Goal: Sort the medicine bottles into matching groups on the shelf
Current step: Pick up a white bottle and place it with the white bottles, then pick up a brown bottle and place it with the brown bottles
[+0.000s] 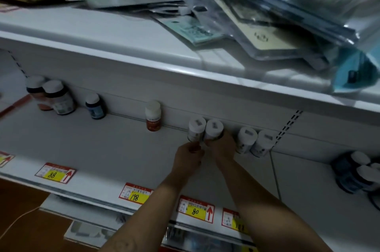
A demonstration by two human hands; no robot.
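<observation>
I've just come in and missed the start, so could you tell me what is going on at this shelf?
A person is sorting medicine bottles on a white shelf. The left hand holds one white-capped bottle and the right hand holds a matching one, the two pressed side by side against the back wall. Two similar white bottles stand just to their right. Further left stand an orange-labelled bottle, a blue one and two dark ones, spaced apart.

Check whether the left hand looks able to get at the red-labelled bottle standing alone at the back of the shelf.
Probably yes. The red-labelled bottle stands by itself with bare shelf between it and the left hand. But that hand is now closed on a white bottle, so it would have to let go first.
</observation>
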